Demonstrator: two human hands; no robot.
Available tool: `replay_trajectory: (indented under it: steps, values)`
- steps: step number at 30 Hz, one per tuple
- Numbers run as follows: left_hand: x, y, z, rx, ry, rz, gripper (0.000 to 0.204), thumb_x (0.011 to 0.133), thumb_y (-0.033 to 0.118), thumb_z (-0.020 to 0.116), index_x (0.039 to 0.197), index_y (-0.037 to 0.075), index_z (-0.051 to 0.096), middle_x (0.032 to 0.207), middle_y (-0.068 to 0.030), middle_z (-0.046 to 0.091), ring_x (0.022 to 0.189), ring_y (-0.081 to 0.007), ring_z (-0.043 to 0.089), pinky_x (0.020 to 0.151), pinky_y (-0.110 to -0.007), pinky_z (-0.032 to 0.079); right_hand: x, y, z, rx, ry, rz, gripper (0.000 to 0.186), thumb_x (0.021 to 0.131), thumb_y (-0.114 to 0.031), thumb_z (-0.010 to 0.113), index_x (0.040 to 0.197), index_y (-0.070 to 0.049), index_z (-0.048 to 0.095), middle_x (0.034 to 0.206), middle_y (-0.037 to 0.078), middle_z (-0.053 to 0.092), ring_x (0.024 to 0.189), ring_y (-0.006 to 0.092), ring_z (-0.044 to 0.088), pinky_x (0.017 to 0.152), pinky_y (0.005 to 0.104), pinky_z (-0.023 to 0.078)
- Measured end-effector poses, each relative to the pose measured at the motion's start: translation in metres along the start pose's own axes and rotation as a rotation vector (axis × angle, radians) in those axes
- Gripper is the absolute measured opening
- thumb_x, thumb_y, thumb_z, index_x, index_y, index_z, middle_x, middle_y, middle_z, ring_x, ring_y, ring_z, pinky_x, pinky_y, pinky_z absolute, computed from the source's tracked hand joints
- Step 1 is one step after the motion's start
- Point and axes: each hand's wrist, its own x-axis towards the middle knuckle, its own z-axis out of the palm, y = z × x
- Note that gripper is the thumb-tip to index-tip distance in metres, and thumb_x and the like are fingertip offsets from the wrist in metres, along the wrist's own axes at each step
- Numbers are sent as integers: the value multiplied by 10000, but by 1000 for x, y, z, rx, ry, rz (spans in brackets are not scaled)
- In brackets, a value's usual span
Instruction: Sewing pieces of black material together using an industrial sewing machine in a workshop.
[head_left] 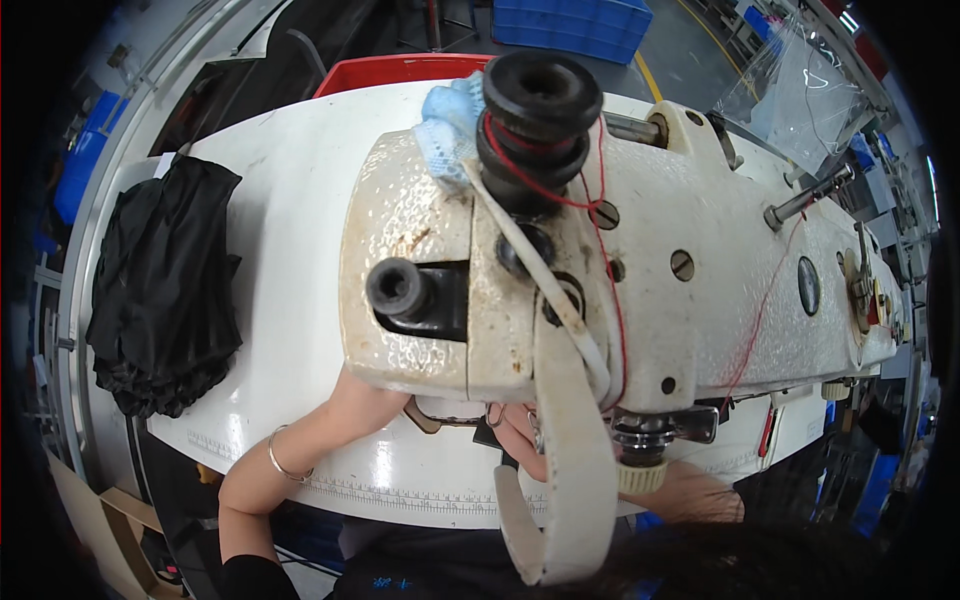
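Observation:
A large cream-white sewing machine fills the middle and right of the view and covers much of my hands. My left hand reaches in under the machine's left end; its fingers are hidden. To its right, below the machine head, part of my right hand shows, fingers bent and close together beside a small dark piece. What these fingers hold is hidden. Red thread winds around the black knob on top and hangs down. A light curved strap-like guard hangs in front of my right hand.
A heap of black fabric lies on the left of the white table. Light blue cloth is tucked beside the knob. A printed ruler strip runs along the near edge. Behind stand a red bin and a blue crate.

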Motion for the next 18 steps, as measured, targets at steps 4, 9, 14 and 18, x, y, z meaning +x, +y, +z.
replay_trajectory:
  steps: [4, 9, 14, 18]
  values:
    - [-4, 5, 0, 83, 70, 124, 330, 677, -19, 668, 997, 45, 715, 990, -131, 678, 881, -315, 654, 776, -409, 528, -6, -1, 6, -149, 29, -52, 226, 816, -183, 657, 1006, -61, 640, 933, 108, 651, 853, 248, 640, 705, 353, 547]
    - [-2, 11, 2, 219, 71, 264, 402, 602, 1, 693, 997, 65, 728, 995, -92, 680, 897, -283, 652, 782, -402, 526, -1, -4, 12, 16, 159, 76, 224, 785, -205, 642, 969, -76, 653, 969, 110, 644, 903, 254, 626, 748, 379, 542]
    - [-2, 11, 0, 240, 46, 273, 414, 612, -4, 688, 1019, 64, 725, 1016, -97, 677, 917, -282, 650, 795, -404, 525, -2, 1, 8, 21, 165, -61, 300, 761, -222, 662, 982, -20, 642, 1017, 134, 632, 967, 297, 606, 823, 430, 516]
    - [-2, 12, 1, 224, 52, 271, 420, 620, -11, 680, 1031, 63, 723, 1037, -106, 672, 927, -284, 649, 806, -405, 523, -5, -1, 14, 92, 161, 49, 343, 734, -230, 663, 969, 17, 630, 981, 152, 627, 933, 325, 612, 815, 433, 517]
